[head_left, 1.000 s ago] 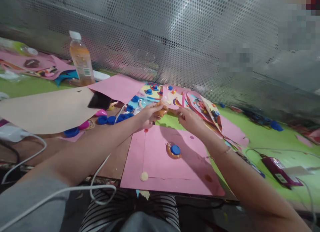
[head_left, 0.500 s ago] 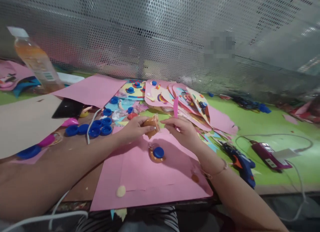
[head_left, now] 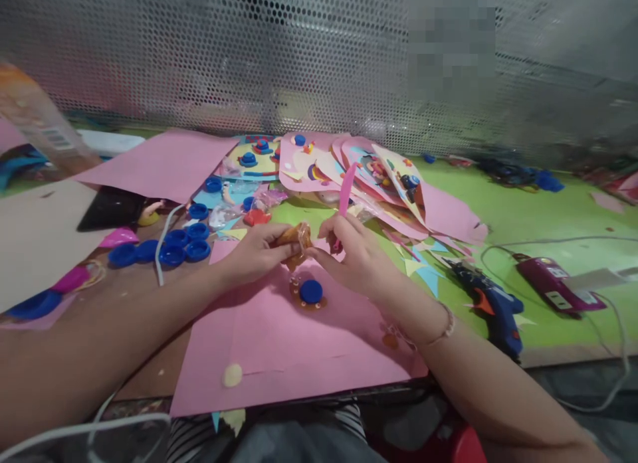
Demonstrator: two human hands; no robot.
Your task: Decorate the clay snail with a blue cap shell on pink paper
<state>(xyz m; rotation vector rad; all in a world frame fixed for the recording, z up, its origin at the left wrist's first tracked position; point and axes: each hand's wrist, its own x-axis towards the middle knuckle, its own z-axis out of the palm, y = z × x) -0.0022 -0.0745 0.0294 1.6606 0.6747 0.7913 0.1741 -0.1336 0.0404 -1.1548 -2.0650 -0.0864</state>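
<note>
My left hand (head_left: 254, 256) is closed round a small packet of brown modelling clay (head_left: 295, 237) in clear plastic. My right hand (head_left: 363, 257) has come up against the packet's open-looking end, fingertips close to it. A pink plastic modelling tool (head_left: 346, 189) sticks up from between the right fingers. Below both hands lies a pink paper sheet (head_left: 269, 350). On it sits a blue bottle cap (head_left: 311, 291) edged with brown clay and small pale dots. A flat cream disc (head_left: 232, 375) rests near the sheet's lower left, and a brown lump (head_left: 390, 341) at its right.
Several blue caps (head_left: 172, 254) and a white cable (head_left: 162, 244) lie left. Decorated paper pieces (head_left: 304, 161) spread behind the hands, below a perforated metal screen (head_left: 239, 64). At right are a blue glue gun (head_left: 498, 317) and a purple power strip (head_left: 553, 283). A bottle (head_left: 54, 134) stands far left.
My right hand has moved left, from a short gap to meeting the packet, and its pink tool tilts more. The packet is turned in my left hand. The whole view has shifted slightly.
</note>
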